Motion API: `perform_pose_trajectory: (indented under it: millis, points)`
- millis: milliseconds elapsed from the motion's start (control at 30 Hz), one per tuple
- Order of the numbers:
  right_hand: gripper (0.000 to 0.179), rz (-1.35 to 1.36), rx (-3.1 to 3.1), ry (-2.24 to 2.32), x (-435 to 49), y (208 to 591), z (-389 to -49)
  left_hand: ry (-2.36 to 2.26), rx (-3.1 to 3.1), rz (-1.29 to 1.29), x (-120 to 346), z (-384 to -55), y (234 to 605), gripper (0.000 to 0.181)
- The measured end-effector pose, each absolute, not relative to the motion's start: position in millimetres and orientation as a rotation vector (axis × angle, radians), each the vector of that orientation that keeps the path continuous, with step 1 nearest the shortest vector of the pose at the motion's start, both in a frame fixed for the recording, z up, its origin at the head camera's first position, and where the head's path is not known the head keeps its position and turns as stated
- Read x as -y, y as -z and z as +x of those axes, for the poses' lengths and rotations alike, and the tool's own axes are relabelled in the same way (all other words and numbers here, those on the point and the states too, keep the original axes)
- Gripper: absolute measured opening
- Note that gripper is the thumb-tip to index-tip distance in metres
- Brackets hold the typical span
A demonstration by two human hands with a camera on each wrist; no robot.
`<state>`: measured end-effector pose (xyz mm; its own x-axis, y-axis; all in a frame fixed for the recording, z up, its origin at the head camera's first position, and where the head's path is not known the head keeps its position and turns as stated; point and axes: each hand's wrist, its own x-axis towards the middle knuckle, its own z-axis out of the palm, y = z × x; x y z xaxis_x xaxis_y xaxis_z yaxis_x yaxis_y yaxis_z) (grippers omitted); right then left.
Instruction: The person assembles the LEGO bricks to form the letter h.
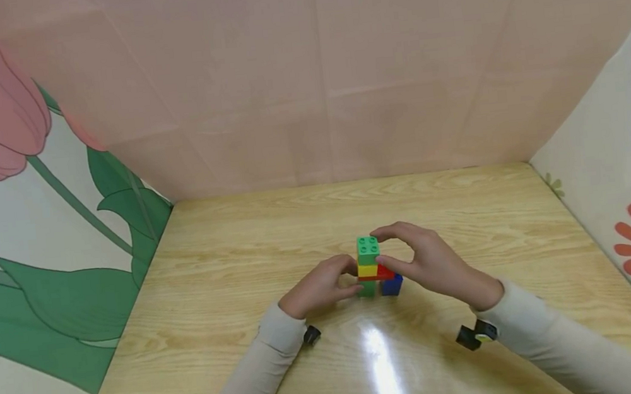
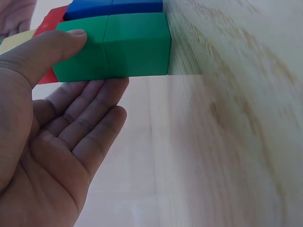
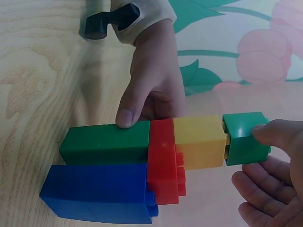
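Note:
A small toy-brick structure stands on the table, with a green column (image 3: 104, 142) and a blue column (image 3: 97, 194) side by side. Across their tops lies a red brick (image 3: 163, 163), its studs showing on the blue side. Over the green column's side a yellow brick (image 3: 199, 143) sits on the red one. My right hand (image 1: 436, 261) pinches a green brick (image 1: 368, 250) above the yellow brick, and a narrow gap with yellow studs shows between them. My left hand (image 1: 324, 283) holds the green column, thumb on one face and fingers along another.
The wood-grain table (image 1: 212, 245) extends around the structure. A pink wall covering (image 1: 323, 95) rises behind it, with flower-printed panels at left and right. Small black devices (image 1: 468, 337) are strapped at both wrists.

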<state>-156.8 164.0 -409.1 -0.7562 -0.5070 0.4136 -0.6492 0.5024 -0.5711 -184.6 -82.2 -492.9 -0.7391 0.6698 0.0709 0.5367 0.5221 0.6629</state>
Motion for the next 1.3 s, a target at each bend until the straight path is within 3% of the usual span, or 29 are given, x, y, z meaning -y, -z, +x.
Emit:
perform_pose_trajectory:
  millis: [1300]
  points:
    - [0.035, 1.042, 2.483, -1.037, -158.4, 414.6, -157.4, -1.029, -2.560, 1.073, 83.2, -185.8, 492.6, 0.027]
